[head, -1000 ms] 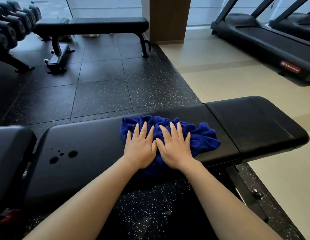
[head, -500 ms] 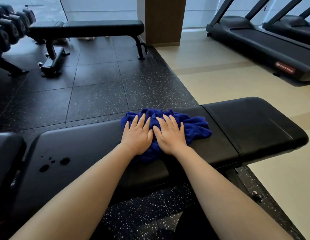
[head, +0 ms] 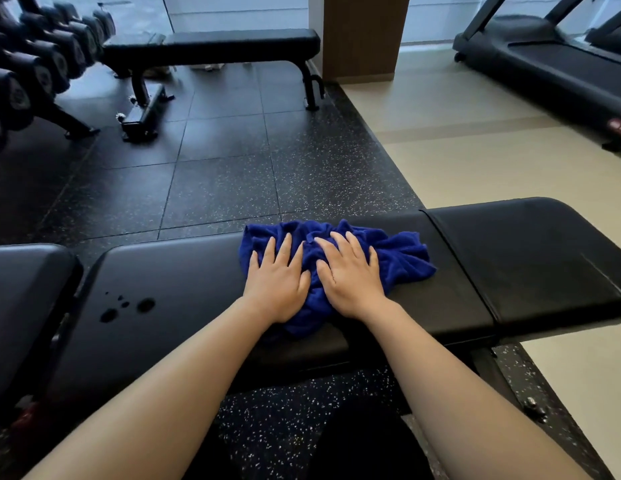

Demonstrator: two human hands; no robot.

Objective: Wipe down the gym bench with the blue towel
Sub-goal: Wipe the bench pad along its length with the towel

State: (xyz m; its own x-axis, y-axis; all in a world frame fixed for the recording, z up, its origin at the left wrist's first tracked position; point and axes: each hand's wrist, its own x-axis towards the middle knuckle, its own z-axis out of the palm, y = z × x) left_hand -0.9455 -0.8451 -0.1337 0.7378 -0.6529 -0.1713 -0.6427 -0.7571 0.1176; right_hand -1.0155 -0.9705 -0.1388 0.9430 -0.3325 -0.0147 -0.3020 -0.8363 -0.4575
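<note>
A black padded gym bench (head: 184, 292) runs left to right in front of me. A crumpled blue towel (head: 402, 258) lies on the middle of its long pad. My left hand (head: 278, 285) and my right hand (head: 350, 278) press flat on the towel side by side, fingers spread and pointing away from me. Several dark wet spots (head: 129, 306) sit on the pad to the left of the towel. The seat pad (head: 531, 265) lies to the right, past a seam.
A second black bench (head: 212, 46) stands at the back on the rubber floor. A dumbbell rack (head: 35, 71) fills the far left. Treadmills (head: 558, 67) stand at the right on the beige floor. A wooden pillar (head: 364, 32) rises behind. Another black pad (head: 21, 299) sits at my left.
Both hands pushed the towel away from me toward the far edge of the pad, then drew it slightly back. The wet spots are unchanged.
</note>
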